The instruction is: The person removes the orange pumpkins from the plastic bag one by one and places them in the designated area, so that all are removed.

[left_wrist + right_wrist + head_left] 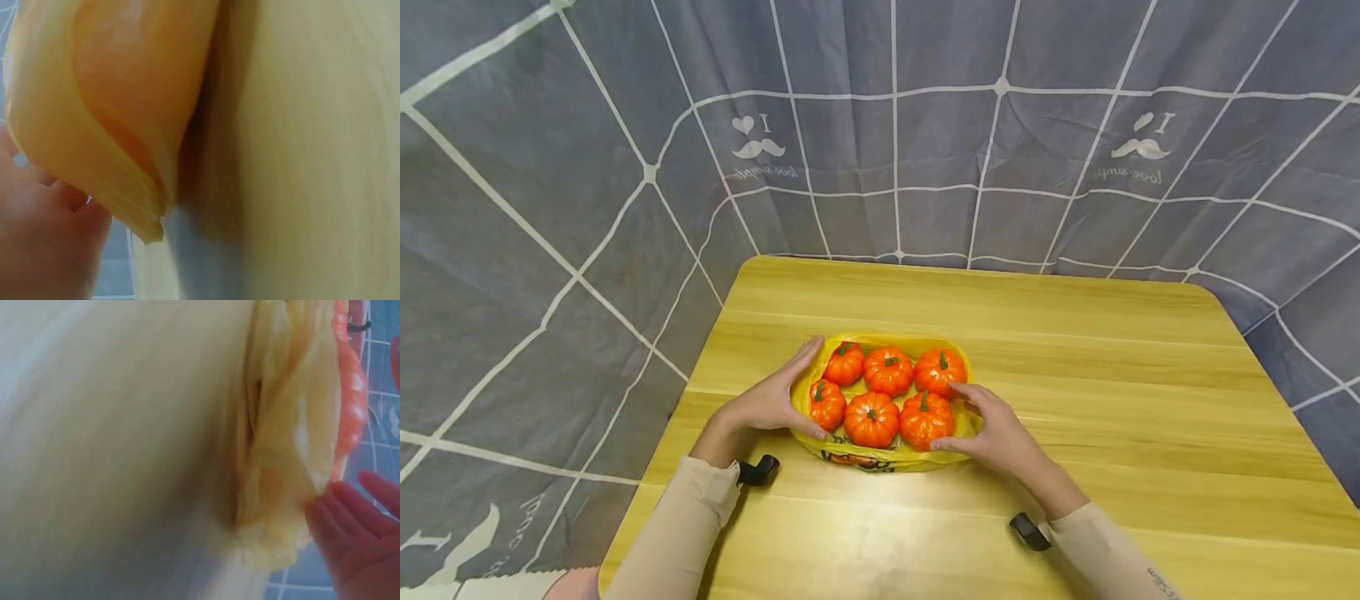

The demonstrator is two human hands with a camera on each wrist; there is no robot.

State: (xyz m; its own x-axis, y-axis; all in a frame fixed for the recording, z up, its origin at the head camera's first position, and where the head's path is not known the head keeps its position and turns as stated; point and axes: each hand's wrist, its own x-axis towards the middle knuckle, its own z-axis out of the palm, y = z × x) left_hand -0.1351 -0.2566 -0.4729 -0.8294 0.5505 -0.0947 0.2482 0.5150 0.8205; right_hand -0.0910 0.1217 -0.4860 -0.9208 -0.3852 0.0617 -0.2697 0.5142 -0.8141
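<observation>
Several small orange pumpkins with green stems, such as the front middle one (872, 420), sit in two rows inside a yellow plastic bag (925, 461) on the table. Along the bag's left side lies my left hand (766, 402), fingers extended at the back and thumb at the front rim. My right hand (1003, 437) spreads over the bag's right end, its fingertips near the pumpkins on that side. In the left wrist view, fingers (87, 215) touch the bag's side. The right wrist view has the hand (356, 540) touching the crumpled bag edge (275, 506).
The wooden table (1097, 375) extends beyond the bag, mostly to the right. A grey curtain (940, 142) with white lines hangs behind and at the left. Black straps with camera mounts (758, 471) sit at both wrists.
</observation>
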